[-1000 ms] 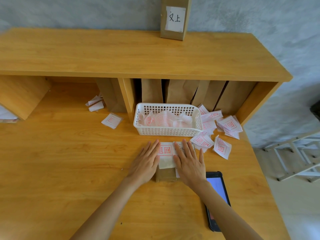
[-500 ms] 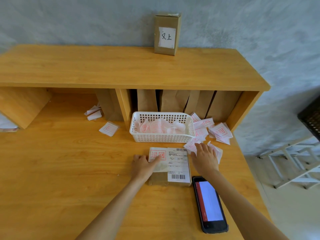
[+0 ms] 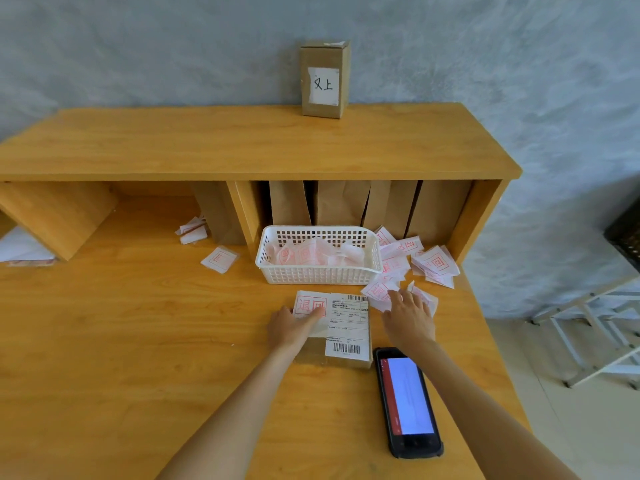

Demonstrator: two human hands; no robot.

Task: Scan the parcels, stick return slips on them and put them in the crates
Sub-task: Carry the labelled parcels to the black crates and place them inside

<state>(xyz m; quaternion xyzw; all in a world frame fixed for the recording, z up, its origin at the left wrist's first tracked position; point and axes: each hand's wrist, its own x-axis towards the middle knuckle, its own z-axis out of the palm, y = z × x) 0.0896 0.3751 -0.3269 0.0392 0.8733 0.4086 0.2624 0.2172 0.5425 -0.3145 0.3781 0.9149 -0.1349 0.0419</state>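
We find the parcel (image 3: 341, 336) flat on the desk (image 3: 121, 341), basket (image 3: 318, 271) beyond, scanner (image 3: 408, 401) beside. Left hand (image 3: 289, 329) presses its return slip (image 3: 310, 306), fingers flat; right hand (image 3: 410, 318), relaxed, has moved off the parcel to loose slips (image 3: 379, 292) near the desk's right edge.

White folding frame (image 3: 595, 327) on floor

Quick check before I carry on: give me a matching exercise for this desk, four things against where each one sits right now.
Things:
1. upright box
2. white basket
3. scanner
4. parcel

Places:
A. flat on the desk, under the left hand
B. on top of the shelf
C. near the desk's front edge, screen lit
D. in front of the shelf, holding slips

Pairs: 1-B, 2-D, 3-C, 4-A
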